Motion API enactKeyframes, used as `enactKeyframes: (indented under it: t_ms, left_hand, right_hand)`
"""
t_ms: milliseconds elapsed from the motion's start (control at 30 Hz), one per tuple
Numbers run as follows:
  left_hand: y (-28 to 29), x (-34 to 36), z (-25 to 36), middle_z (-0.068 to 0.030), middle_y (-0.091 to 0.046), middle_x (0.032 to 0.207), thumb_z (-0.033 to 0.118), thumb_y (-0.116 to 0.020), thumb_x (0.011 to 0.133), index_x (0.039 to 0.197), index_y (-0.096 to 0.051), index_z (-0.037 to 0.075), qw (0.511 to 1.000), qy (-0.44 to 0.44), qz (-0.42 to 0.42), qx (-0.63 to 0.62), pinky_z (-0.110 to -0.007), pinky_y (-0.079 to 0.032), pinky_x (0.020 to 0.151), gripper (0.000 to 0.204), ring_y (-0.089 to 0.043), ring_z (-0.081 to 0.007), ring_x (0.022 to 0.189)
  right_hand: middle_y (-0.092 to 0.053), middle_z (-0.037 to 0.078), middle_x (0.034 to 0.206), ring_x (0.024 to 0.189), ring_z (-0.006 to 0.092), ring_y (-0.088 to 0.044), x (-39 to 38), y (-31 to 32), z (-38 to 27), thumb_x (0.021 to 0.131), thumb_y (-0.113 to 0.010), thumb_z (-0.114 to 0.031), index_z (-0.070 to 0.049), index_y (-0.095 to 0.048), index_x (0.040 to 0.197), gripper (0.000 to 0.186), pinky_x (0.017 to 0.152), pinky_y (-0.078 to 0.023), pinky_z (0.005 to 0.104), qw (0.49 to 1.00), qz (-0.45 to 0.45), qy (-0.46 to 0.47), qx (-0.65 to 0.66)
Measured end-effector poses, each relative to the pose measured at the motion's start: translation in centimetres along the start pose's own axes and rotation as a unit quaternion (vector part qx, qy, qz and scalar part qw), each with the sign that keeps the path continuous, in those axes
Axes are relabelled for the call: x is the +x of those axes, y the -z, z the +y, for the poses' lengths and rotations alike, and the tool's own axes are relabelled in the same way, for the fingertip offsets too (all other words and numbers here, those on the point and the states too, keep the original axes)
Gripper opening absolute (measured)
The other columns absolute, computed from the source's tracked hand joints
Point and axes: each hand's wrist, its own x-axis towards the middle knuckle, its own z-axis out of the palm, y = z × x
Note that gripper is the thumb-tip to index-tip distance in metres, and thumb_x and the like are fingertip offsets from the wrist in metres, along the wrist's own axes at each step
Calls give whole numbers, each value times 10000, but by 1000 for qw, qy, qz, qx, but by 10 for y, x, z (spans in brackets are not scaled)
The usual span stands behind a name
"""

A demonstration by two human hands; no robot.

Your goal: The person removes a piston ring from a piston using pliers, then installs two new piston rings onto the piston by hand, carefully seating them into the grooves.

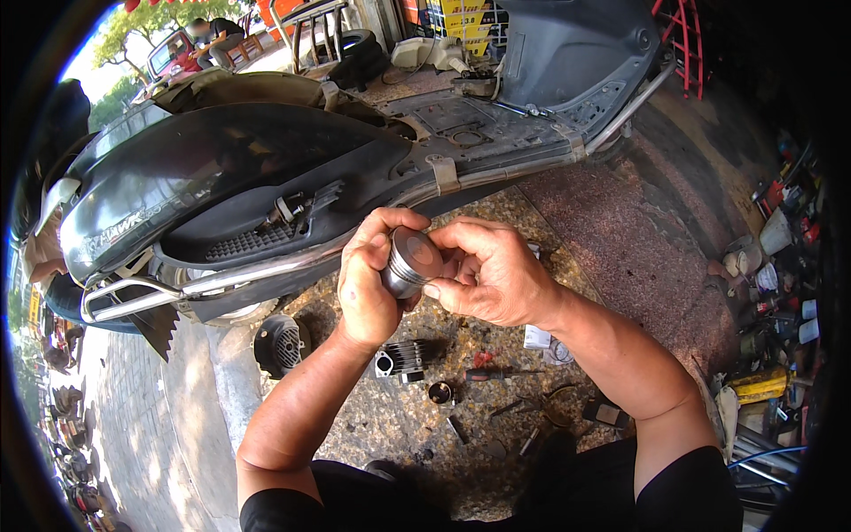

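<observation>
Both hands are raised over the ground, close to the scooter's side, around a metal piston [417, 255]. Its round, flat crown is tilted up, and ring grooves show around its upper edge. My left hand [365, 282] wraps its fingers and thumb around the piston's left side. On the other side, my right hand [501, 273] is closed, with its thumb tip at the piston's rim and its index finger curled near the crown. Below them, a finned engine cylinder [406, 357] lies on the speckled slab, and a small dark round cup-like part [440, 392] sits just nearer.
A dark scooter body [239, 168] spans the far side, with a metal side rail [310, 257]. A black round slotted cover [280, 344], a screwdriver [496, 375], a small white box [535, 337] and loose tools lie on the slab [372, 426]. Clutter [762, 386] lines the right.
</observation>
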Motion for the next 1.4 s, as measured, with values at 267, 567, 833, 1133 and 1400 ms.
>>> enactKeyframes:
  t_ms: [267,567,833,1133,1400]
  left_hand:
    - [4,-2,-5,-46,-578,859,430,-406,862,998,-540,71,999,31,6,4,-251,-410,446,406,-559,-126,679]
    - [-6,-1,-7,-55,-563,796,407,-382,891,950,-493,106,995,59,10,-77,-273,-334,385,326,-472,-147,517]
    - [-9,-1,-10,-69,-605,782,455,-365,944,990,-532,94,972,153,38,-172,-325,-363,441,400,-471,-168,516]
    - [-9,1,-22,-67,-600,775,399,-363,953,996,-504,105,969,161,87,-168,-344,-401,463,329,-510,-178,538]
    - [-12,3,-28,-97,-598,799,317,-385,969,1051,-448,87,985,63,130,-95,-324,-460,445,252,-556,-207,532]
  right_hand:
    - [-656,105,947,820,141,-681,-3,0,3,827,-784,-98,88,-634,1107,368,653,-584,252,998,-31,-24,41]
    - [-684,124,940,805,161,-704,-7,4,15,882,-771,-172,84,-640,1097,360,699,-587,283,997,-24,-8,71]
    - [-724,103,898,767,130,-693,-6,4,28,904,-754,-225,51,-661,1083,342,676,-565,260,994,1,-50,98]
    - [-693,77,848,748,112,-673,-3,3,27,841,-801,-133,30,-635,1017,291,650,-554,253,998,54,-26,36]
    - [-650,98,786,684,195,-677,-7,-9,6,759,-768,26,4,-624,848,171,599,-552,304,981,113,78,-138]
